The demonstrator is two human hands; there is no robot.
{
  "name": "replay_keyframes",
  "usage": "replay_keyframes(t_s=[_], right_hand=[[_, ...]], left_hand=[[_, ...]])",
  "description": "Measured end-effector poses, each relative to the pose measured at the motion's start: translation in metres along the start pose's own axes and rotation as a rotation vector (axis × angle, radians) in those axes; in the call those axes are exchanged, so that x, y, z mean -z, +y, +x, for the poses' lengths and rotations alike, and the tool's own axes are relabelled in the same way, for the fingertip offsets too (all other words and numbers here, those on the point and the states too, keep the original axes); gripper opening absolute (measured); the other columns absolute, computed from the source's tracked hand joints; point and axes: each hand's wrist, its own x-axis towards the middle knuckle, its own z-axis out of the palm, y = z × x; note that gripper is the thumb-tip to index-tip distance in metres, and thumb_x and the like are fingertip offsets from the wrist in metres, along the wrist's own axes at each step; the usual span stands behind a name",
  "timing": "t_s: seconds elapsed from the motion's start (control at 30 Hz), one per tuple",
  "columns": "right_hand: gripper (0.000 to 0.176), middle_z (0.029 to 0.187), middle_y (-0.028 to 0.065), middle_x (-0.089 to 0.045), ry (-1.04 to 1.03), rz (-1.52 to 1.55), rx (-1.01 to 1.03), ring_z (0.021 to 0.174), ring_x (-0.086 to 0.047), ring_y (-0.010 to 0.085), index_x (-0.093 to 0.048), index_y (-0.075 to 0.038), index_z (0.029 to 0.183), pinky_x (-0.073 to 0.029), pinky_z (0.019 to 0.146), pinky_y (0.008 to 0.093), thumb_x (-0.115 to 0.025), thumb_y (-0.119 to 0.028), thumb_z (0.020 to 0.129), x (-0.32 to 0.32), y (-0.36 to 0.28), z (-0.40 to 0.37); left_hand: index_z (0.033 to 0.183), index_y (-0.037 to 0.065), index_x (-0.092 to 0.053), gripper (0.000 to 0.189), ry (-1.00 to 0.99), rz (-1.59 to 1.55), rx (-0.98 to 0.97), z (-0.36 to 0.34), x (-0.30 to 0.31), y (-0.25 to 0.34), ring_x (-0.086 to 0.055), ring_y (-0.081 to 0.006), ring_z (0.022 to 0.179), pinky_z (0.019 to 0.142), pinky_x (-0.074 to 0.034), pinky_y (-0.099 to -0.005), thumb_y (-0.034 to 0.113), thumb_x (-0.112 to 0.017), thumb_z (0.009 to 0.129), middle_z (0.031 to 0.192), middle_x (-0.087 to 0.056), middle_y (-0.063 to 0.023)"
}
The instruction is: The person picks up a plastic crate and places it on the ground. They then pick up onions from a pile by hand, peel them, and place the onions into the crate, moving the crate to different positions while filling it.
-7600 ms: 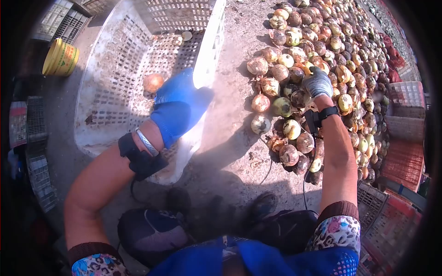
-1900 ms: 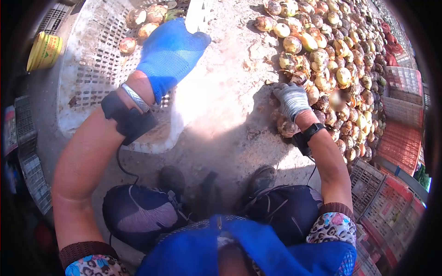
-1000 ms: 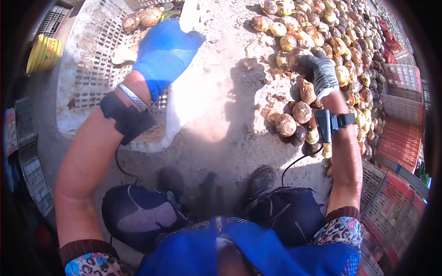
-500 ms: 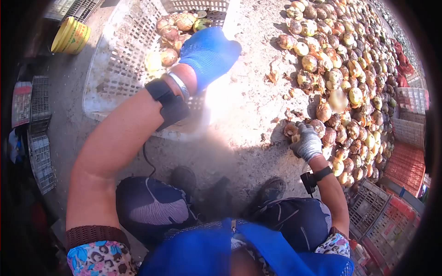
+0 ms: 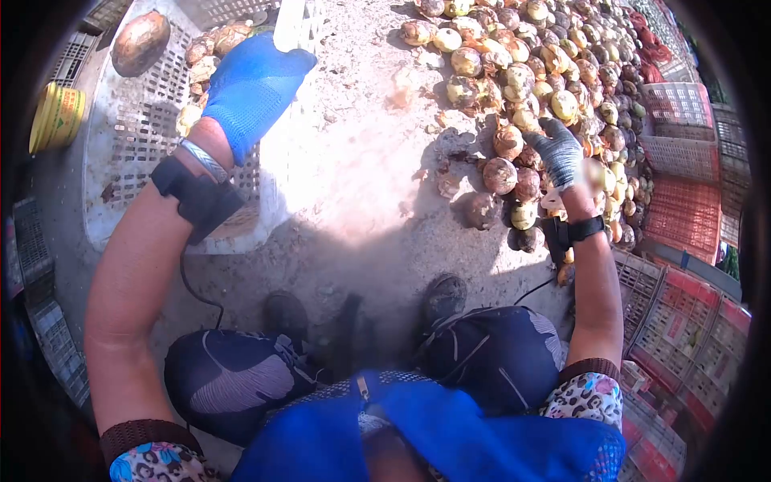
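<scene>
My left hand (image 5: 255, 92), in a blue glove, is over the near right part of a white plastic crate (image 5: 269, 205). Its thumb sticks out to the right, and the other fingertips are hidden behind the back of the hand. Left of it, a large brownish onion (image 5: 140, 44) overlaps the crate's far left wall. Several onions (image 5: 229, 36) lie in the crate beyond the glove. My right hand (image 5: 558, 157), in a grey knit glove, reaches into the onion pile (image 5: 562, 60) with fingers apart, fingertips right at a pale onion (image 5: 524, 120).
A yellow bucket (image 5: 60, 116) stands left of the crate. Red and white crates (image 5: 683, 209) line the right side, with stacked grey crates (image 5: 56, 345) at the left. Loose onion skins (image 5: 450, 185) litter the concrete ground. My shoes (image 5: 446, 297) are below.
The view has turned right. My right hand has moved farther forward in the pile. The large onion at the crate's left wall has come into sight; my left hand stays over the crate.
</scene>
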Motion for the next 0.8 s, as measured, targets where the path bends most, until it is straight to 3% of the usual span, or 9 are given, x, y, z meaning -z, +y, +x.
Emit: replay_keyframes(t_s=[0.1,0.13,0.33,0.43,0.5,0.6,0.67,0.73,0.8], right_hand=[[0.035,0.112,0.0207,-0.068,-0.334,-0.189,-0.082,0.109,-0.065,0.0351,-0.07,-0.008,0.112,-0.052,0.091,0.0421,-0.067,-0.032,0.087,-0.037,-0.022,-0.043],[0.043,0.109,0.0203,-0.068,-0.306,-0.353,0.062,0.099,-0.067,0.036,-0.067,-0.01,0.111,-0.053,0.086,0.0438,-0.076,-0.032,0.076,-0.06,-0.027,-0.049],[0.046,0.11,0.024,-0.066,-0.169,-0.555,0.018,0.098,-0.067,0.0387,-0.066,-0.012,0.115,-0.054,0.087,0.046,-0.074,-0.03,0.073,-0.087,-0.03,-0.05],[0.05,0.105,0.021,-0.07,-0.162,-0.05,-0.206,0.1,-0.07,0.0319,-0.065,-0.007,0.123,-0.056,0.086,0.0417,-0.074,-0.031,0.079,-0.058,-0.033,-0.039],[0.052,0.102,0.0135,-0.072,-0.131,0.885,-0.364,0.093,-0.071,0.0241,-0.061,-0.001,0.127,-0.057,0.083,0.0355,-0.072,-0.03,0.085,-0.037,-0.033,-0.024],[0.049,0.123,0.0119,-0.065,-0.34,1.486,0.104,0.112,-0.064,0.0223,-0.054,-0.002,0.135,-0.054,0.094,0.0328,-0.066,-0.025,0.094,0.042,-0.119,-0.039],[0.053,0.123,0.012,-0.065,-0.215,1.345,0.154,0.111,-0.064,0.021,-0.053,-0.002,0.136,-0.054,0.094,0.0325,-0.07,-0.024,0.092,0.049,-0.123,-0.047],[0.062,0.124,0.0123,-0.064,0.011,1.041,0.297,0.111,-0.063,0.0186,-0.051,-0.003,0.139,-0.053,0.094,0.0319,-0.078,-0.023,0.086,0.056,-0.126,-0.048],[0.063,0.117,0.0144,-0.067,-0.184,0.691,0.057,0.103,-0.067,0.0205,-0.053,-0.003,0.135,-0.055,0.086,0.0348,-0.078,-0.029,0.084,0.004,-0.066,-0.055]], left_hand=[[0.095,0.0,-0.07,0.039,0.007,-0.047,0.029,0.002,-0.004,-0.002,-0.07,-0.0266,0.075,0.072,-0.053,-0.0375,0.038,-0.061,0.088,0.074,-0.069,-0.0143],[0.095,0.0,-0.07,0.039,-0.002,-0.037,0.03,0.001,-0.004,-0.002,-0.07,-0.0266,0.075,0.072,-0.053,-0.0375,0.038,-0.061,0.088,0.074,-0.069,-0.0143],[0.103,-0.001,-0.069,0.038,-0.025,0.025,0.021,0.002,-0.001,0.001,-0.063,-0.0195,0.074,0.072,-0.049,-0.0364,0.034,-0.06,0.092,0.081,-0.068,-0.0089],[0.097,-0.001,-0.069,0.036,-0.013,0.107,0.034,0.003,0.0,0.002,-0.062,-0.0187,0.07,0.068,-0.049,-0.0363,0.034,-0.06,0.092,0.077,-0.067,-0.0095],[0.097,-0.001,-0.069,0.036,-0.009,0.123,0.036,0.003,-0.001,0.001,-0.063,-0.019,0.07,0.069,-0.049,-0.0364,0.034,-0.06,0.092,0.077,-0.067,-0.0097],[0.099,-0.001,-0.07,0.037,-0.037,0.049,0.056,0.004,0.0,0.002,-0.063,-0.0187,0.071,0.069,-0.049,-0.0358,0.035,-0.06,0.093,0.078,-0.068,-0.0095],[0.1,-0.001,-0.07,0.038,-0.078,-0.042,0.077,0.001,-0.004,0.0,-0.062,-0.018,0.071,0.069,-0.049,-0.0352,0.035,-0.06,0.093,0.078,-0.068,-0.0089],[0.096,0.002,-0.071,0.042,0.072,-0.082,0.016,0.001,-0.008,-0.004,-0.069,-0.0306,0.077,0.078,-0.053,-0.0411,0.042,-0.059,0.087,0.077,-0.071,-0.0153],[0.095,0.001,-0.071,0.043,0.004,0.047,-0.023,0.006,-0.002,-0.008,-0.069,-0.0303,0.077,0.077,-0.053,-0.04,0.042,-0.059,0.087,0.076,-0.07,-0.0161]])
